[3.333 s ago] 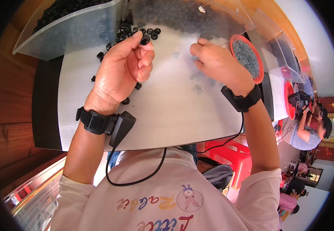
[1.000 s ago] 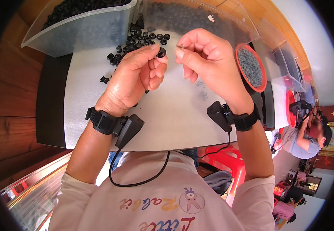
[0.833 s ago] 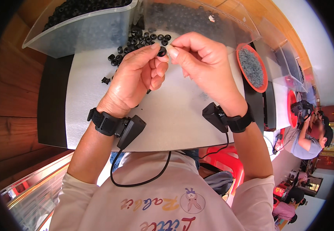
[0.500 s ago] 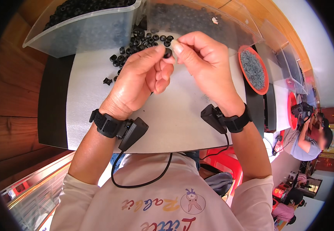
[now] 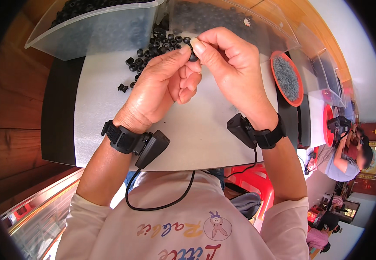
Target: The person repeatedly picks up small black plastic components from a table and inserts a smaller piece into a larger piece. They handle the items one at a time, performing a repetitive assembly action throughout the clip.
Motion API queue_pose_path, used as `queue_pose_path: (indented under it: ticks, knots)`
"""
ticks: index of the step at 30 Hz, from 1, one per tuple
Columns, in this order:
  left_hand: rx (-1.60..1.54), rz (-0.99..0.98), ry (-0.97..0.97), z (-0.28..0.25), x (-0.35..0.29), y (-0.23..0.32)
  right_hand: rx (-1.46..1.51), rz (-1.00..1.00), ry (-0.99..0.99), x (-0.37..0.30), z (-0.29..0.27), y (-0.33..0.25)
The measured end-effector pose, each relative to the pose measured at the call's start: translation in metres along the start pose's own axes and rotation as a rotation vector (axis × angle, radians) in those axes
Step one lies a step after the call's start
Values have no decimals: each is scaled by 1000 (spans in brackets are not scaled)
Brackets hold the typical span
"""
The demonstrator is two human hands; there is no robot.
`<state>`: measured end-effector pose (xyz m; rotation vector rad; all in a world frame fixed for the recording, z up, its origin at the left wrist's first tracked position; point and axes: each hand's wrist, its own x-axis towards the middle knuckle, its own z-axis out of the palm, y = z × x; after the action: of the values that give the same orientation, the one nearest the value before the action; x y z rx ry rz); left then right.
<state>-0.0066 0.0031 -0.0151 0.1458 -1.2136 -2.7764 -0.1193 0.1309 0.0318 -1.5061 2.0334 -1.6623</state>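
Between the fingertips of my left hand point(image 5: 155, 89) is a small round black part point(image 5: 192, 57), held above the white work surface point(image 5: 188, 143). My right hand point(image 5: 235, 71) is closed in a pinch, its thumb and forefinger meeting the top of that part. Whether something tiny sits between the right fingertips is hidden. Loose black ring-shaped parts point(image 5: 157, 48) with holes lie in a heap just beyond my left hand. One spool-shaped black piece point(image 5: 123, 88) rests apart, to the left of them.
A clear bin point(image 5: 105, 37) full of black parts stands at the far left, another clear bin point(image 5: 231, 26) beside it. An orange bowl point(image 5: 301, 86) of small grey bits sits at the right. A red stool point(image 5: 263, 186) is below the table edge. Other people work far right.
My right fingertips have come down onto the black part, closing the small gap between the hands. My left hand has shifted slightly right and still holds the part.
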Motion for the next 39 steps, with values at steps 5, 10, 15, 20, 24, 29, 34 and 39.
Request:
queue_pose_path:
  ticks: [5, 10, 15, 20, 24, 29, 34, 39]
  knots:
    - [-37, 17, 74, 6, 0, 1, -230, -272, 27, -1, 2, 8]
    - [-44, 39, 16, -1, 1, -1, -286, -218, 1, -6, 2, 5]
    - [-59, 27, 0, -5, 0, -1, -303, -171, -27, -7, -2, 2]
    - [-69, 20, 0, -5, 0, -1, -413, -169, -78, -9, -5, -2]
    - [-67, 13, 36, -4, -1, 2, -501, -248, -147, -10, -9, -4]
    - [-42, 40, 28, -4, 0, 1, -437, -288, -210, -14, -11, -7]
    - [-54, 60, -24, -3, -2, 2, -342, -169, -238, -13, -18, -4]
    - [-31, 67, -36, -3, -3, 4, -439, -209, -230, -18, -21, -5]
